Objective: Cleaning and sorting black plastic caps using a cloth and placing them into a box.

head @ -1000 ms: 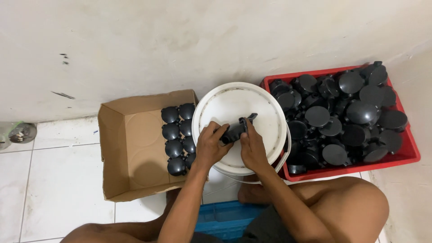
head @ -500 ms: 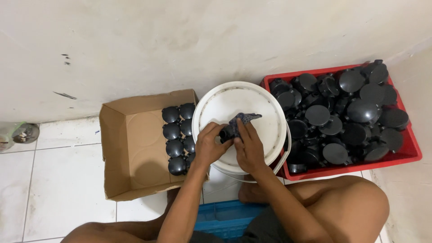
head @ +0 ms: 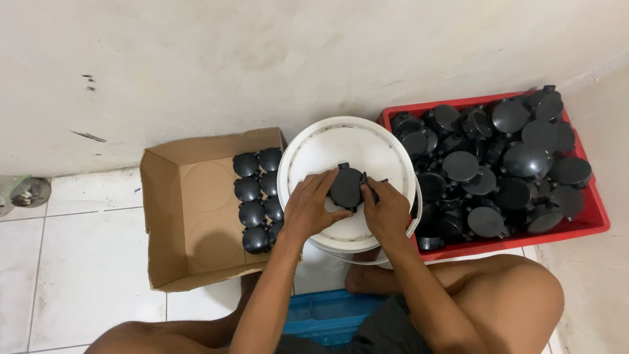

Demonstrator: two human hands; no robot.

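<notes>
Far to my left a small metal floor drain (head: 26, 191) sits in the white tiled floor (head: 78, 262). Next comes the open cardboard box (head: 171, 223), with 8 round black parts (head: 257, 196) standing in 2 columns against its right wall and the rest of its bottom bare.

In the middle is the upturned white bucket (head: 341, 141), which I use as a worktop. My left hand (head: 311, 208) is closed around the left edge of the black round junction box (head: 347, 187), with the fingers curled over its rim. My right hand (head: 388, 211) grips the right side, thumb pressed against it. The piece rests on the bucket top between both hands.

A second ago it was held more on edge, with a dark stub poking up to the right; now its domed round face points up at me and lies flatter. I judge that the cover is seated or nearly so, though my fingers hide the seam.

To the right the red crate (head: 593, 223) is heaped with many more black pieces (head: 517, 157). Below, a blue crate (head: 327, 314) shows between my legs.
</notes>
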